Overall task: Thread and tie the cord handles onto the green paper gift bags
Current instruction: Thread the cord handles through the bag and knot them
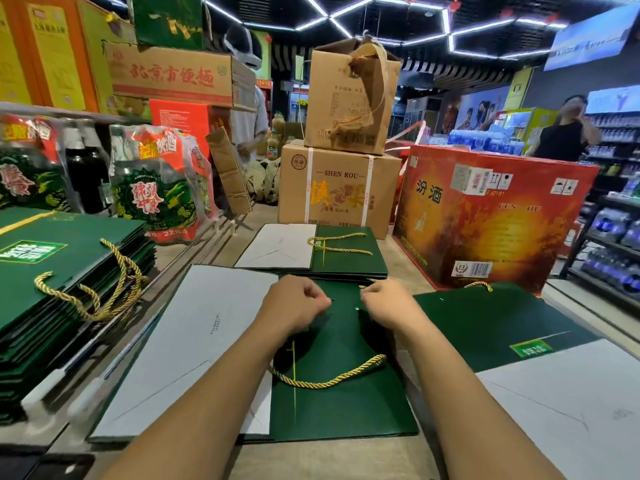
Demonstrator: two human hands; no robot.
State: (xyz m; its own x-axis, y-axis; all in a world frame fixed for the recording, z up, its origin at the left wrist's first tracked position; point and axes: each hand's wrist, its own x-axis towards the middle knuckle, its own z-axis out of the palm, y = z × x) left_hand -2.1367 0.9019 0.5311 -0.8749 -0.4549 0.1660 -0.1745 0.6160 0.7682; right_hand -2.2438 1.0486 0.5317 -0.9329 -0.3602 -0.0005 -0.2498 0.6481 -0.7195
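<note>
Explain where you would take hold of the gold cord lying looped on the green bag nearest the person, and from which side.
I would pinch the gold cord at the bottom of its sag, coming down from above. It lies flat on the green bag in a shallow curve; that middle stretch is exposed, while its ends run close beside the forearms.

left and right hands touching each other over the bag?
Apart. The head view shows a strip of green bag, with two punch holes, between the left hand and right hand.
</note>
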